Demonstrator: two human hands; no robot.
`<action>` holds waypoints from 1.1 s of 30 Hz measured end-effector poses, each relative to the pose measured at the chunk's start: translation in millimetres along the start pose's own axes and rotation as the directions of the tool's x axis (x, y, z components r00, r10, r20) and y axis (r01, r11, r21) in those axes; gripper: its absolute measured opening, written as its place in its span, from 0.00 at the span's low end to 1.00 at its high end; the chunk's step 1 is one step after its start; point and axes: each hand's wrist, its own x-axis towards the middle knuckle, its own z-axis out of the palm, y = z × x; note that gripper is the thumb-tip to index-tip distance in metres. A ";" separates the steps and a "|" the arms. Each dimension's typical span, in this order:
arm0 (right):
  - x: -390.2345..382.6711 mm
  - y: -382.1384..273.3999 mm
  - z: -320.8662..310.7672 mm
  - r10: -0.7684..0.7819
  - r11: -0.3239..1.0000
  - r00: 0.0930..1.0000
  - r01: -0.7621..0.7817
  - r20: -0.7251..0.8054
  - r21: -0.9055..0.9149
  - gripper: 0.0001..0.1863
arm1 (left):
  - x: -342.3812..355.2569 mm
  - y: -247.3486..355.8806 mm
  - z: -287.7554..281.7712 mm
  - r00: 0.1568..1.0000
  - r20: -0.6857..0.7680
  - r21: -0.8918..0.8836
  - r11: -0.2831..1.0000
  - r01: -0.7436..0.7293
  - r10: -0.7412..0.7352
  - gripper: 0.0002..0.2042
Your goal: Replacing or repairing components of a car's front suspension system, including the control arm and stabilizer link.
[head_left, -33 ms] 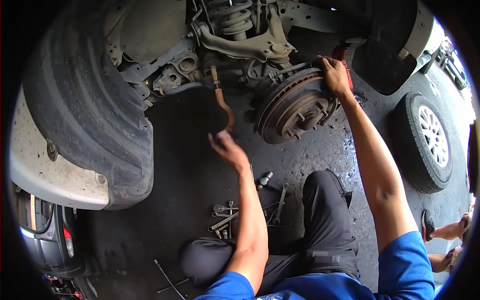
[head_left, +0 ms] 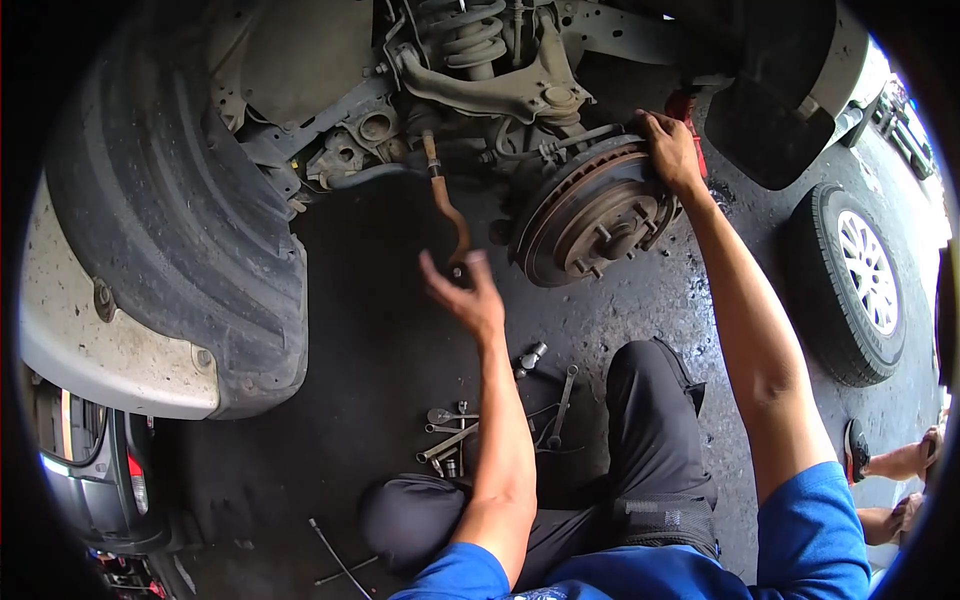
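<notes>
Left hand (head_left: pixel 468 298) spread wide and empty at the lower end of a rust-brown, curved metal rod (head_left: pixel 445 200), left of a round, rusty metal brake disc (head_left: pixel 588 228); right hand (head_left: pixel 672 150) over the disc's upper edge, its grip indiscernible. Left hand has opened farther since the earlier frame.

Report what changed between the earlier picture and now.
The left hand shifted slightly rightward and its fingers spread apart, uncovering the lower end of the rusty bent rod. The right hand stays at the brake disc's upper edge; the rod hasn't visibly moved.
</notes>
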 end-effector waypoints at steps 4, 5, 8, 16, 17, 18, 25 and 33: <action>-3.1 -17.0 17.6 -0.034 0.997 0.999 0.032 0.023 0.064 0.22 | 60.7 -13.8 -28.4 0.979 0.195 0.428 0.903 -0.026 -0.064 0.21; -3.1 2.5 -1.2 -0.017 0.999 1.000 0.016 -0.007 -0.030 0.22 | 35.2 -4.4 -10.1 0.732 0.262 -0.048 0.749 0.661 -0.629 0.20; -7.7 -5.5 0.3 -0.011 1.000 1.000 0.011 -0.005 -0.020 0.22 | 32.4 6.7 -19.0 0.692 0.287 -0.202 0.664 0.720 -0.663 0.23; -12.5 -30.0 3.0 0.007 1.000 1.000 -0.007 -0.002 -0.001 0.22 | 24.1 17.8 -16.5 0.925 0.376 0.567 0.777 -0.274 0.051 0.31; -12.9 -28.1 2.2 0.015 1.000 1.000 -0.015 -0.002 -0.008 0.22 | 26.0 20.2 -11.8 0.904 0.419 0.570 0.798 -0.196 -0.078 0.29; -12.7 -27.0 1.8 0.008 1.000 1.000 -0.008 -0.009 -0.029 0.22 | 26.1 22.7 -7.6 0.812 0.259 0.096 0.851 0.517 -0.522 0.24; -6.2 -3.6 -6.4 -0.052 0.996 0.998 0.050 -0.024 -0.080 0.22 | -4.8 19.5 -1.0 0.746 0.153 -0.431 0.636 0.640 -0.648 0.21; -3.3 -0.7 2.8 0.011 0.999 0.999 -0.013 0.050 0.033 0.22 | 56.7 -14.2 -36.9 0.230 0.774 -0.242 0.060 0.968 -0.590 0.25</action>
